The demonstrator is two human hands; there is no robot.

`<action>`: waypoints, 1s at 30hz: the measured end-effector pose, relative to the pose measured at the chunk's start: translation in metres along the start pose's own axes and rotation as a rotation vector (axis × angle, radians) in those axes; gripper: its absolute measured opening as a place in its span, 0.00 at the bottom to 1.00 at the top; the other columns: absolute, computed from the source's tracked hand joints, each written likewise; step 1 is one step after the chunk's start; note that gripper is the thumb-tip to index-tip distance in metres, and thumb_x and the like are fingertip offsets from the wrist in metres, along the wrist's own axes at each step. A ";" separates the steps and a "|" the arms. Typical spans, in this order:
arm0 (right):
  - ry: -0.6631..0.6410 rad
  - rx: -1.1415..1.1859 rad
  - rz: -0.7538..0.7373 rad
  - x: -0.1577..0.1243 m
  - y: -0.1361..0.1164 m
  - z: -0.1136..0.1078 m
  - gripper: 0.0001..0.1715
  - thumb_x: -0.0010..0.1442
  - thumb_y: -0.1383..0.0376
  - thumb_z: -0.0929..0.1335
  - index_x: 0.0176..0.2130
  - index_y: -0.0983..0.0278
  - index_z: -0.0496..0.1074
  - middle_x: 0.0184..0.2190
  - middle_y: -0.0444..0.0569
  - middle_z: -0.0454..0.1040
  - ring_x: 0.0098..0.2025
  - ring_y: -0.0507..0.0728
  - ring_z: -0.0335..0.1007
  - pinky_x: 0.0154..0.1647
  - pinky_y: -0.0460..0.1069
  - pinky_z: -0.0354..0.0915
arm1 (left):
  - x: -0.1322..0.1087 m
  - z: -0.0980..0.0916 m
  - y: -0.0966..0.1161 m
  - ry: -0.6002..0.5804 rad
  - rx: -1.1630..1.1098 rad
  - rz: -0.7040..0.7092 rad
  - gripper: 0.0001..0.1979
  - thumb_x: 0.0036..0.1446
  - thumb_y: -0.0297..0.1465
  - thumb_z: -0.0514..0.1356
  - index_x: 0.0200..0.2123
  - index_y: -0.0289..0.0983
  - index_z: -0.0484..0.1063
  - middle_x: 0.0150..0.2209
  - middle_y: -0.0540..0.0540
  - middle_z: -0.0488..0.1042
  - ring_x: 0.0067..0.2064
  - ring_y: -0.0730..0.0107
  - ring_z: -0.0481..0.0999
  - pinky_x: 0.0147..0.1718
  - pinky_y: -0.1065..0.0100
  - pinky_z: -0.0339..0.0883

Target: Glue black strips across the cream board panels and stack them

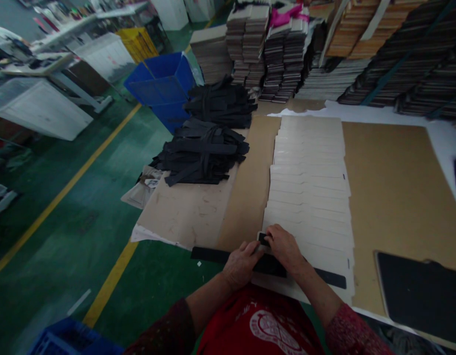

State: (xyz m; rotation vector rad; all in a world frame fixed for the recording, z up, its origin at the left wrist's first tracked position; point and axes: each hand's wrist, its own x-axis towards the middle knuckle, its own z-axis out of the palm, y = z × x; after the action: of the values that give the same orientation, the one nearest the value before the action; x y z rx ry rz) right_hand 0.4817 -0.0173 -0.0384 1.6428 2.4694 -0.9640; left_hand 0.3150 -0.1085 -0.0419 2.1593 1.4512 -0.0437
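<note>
My left hand (243, 264) lies over a long black strip (211, 254), its fingers bent and pressed together on it. One end of this strip sticks out to the left past the board's edge. Close beside it, my right hand (285, 246) pinches at a small black piece (263, 239) on the left edge of the nearest cream sheets. Whether that piece is part of the long strip I cannot tell. The cream sheets (309, 190) overlap in a row running away from me. Another black strip length (330, 278) shows right of my right wrist, on the nearest sheet.
Bundles of black strips (207, 150) lie on the left of the brown board (390, 197). A dark flat panel (422, 296) rests at the right. Stacked panels (287, 54) line the back. Blue crates (161, 81) stand on the green floor beyond the left edge.
</note>
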 end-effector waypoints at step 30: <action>0.420 0.507 0.644 -0.117 0.159 -0.022 0.21 0.52 0.51 0.65 0.39 0.62 0.73 0.29 0.48 0.76 0.32 0.58 0.72 0.36 0.51 0.66 | 0.008 0.003 -0.008 0.025 0.056 0.063 0.32 0.43 0.16 0.53 0.54 0.36 0.70 0.68 0.42 0.53 0.54 0.54 0.66 0.56 0.54 0.65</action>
State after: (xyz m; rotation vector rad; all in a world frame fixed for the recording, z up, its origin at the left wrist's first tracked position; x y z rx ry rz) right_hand 0.6744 -0.0620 -0.0562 2.7965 1.6866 -1.2856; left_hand 0.3120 -0.1007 -0.0504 2.2575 1.4102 -0.0354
